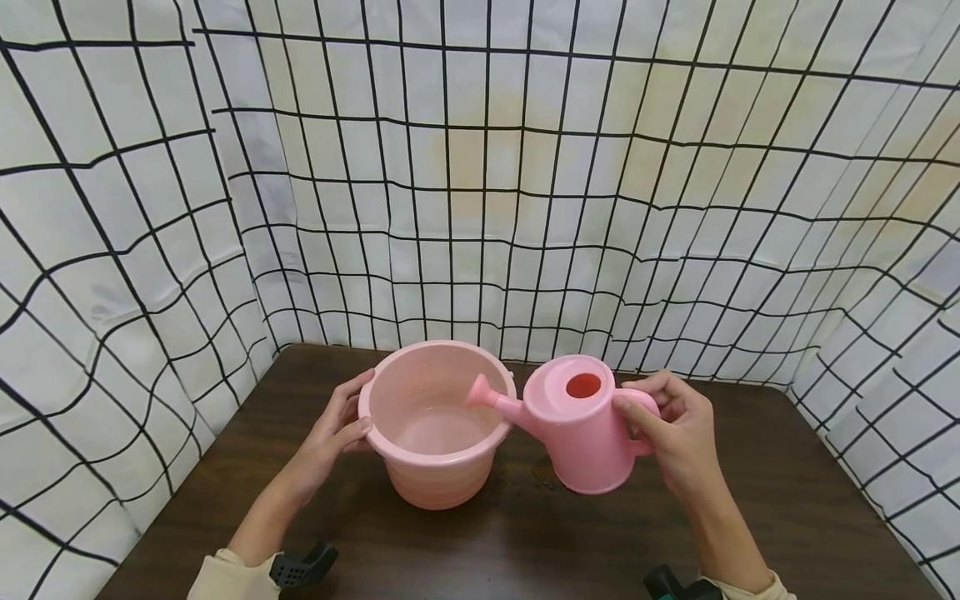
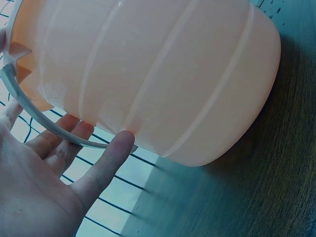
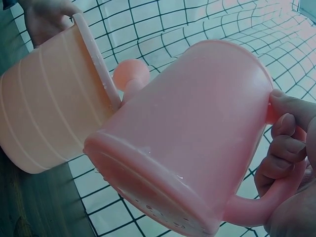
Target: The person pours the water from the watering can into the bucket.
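1. Bucket (image 1: 437, 433), pink, stands upright on the brown table (image 1: 787, 517), left of centre, touching the tabletop. Some water seems to lie in its bottom; the level is hard to tell.
2. Left hand (image 1: 333, 433) steadies the bucket on its left side. Thumb sits on the rim, and the fingers (image 2: 111, 155) lie fairly straight against the wall, beside the thin bail handle (image 2: 49, 131). Not a clenched grip, more a flat press.
3. Watering can (image 1: 581, 425), pink, is just right of the bucket, tipped toward it. The wrist view shows its base (image 3: 158, 190) off the table.
4. Spout (image 1: 487, 393) reaches over the bucket's right rim, its rose head above the inside. No stream of water is visible; too small to tell if any drips.
5. Right hand (image 1: 675, 433) grasps the can's handle (image 3: 266, 207), fingers curled round it, thumb on top near the body.
6. Fill hole (image 1: 583, 385) on top of the can is open and shows red.
7. Judged progress: both things are in place, the can is lifted and aimed, so the pour looks midway or just starting. Left to do, likely: tip further to empty the can, then set it back down on the table.
8. Droplets (image 1: 543, 477) mark the table between the two, so a little spill looks done already.
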`<action>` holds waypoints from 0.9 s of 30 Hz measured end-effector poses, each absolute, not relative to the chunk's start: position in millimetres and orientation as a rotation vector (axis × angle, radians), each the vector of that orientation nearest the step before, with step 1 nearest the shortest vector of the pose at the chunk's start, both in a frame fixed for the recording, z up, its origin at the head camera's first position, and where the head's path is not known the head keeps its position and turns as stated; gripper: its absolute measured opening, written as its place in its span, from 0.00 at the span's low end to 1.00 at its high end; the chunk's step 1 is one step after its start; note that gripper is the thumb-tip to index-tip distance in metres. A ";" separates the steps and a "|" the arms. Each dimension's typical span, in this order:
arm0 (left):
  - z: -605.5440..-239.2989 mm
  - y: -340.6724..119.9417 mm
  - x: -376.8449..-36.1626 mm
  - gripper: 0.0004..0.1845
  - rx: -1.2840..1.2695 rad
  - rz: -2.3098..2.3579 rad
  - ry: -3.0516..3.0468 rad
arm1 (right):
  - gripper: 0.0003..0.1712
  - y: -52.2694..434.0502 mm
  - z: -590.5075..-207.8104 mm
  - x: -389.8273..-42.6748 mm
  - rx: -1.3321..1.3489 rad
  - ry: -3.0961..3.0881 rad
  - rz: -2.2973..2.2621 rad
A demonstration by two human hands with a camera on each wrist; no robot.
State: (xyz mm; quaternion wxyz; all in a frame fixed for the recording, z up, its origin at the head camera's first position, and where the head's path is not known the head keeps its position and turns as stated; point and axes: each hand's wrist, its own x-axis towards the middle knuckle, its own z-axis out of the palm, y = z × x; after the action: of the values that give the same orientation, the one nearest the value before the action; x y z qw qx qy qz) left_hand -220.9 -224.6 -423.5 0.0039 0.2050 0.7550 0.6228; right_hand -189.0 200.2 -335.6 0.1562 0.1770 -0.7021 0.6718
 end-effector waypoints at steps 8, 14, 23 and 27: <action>-422.8 -224.7 -221.0 0.31 0.646 1.949 2.372 | 0.11 200.5 -335.2 -190.6 0.523 -2.019 1.896; -422.9 -224.9 -219.7 0.31 0.642 1.946 2.370 | 0.12 201.4 -336.4 -191.7 0.556 -2.025 1.879; -424.2 -225.4 -219.6 0.32 0.626 1.938 2.374 | 0.11 201.1 -336.3 -192.3 0.553 -2.035 1.855; -422.9 -225.0 -220.7 0.31 0.643 1.946 2.367 | 0.10 201.2 -335.2 -192.5 0.546 -2.040 1.853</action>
State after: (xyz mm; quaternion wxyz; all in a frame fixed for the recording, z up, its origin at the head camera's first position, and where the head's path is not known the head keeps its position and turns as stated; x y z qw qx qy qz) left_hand -220.7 -225.0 -422.9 0.0052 0.2054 0.7560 0.6215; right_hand -192.5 201.2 -335.2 0.1654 0.1917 -0.7162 0.6504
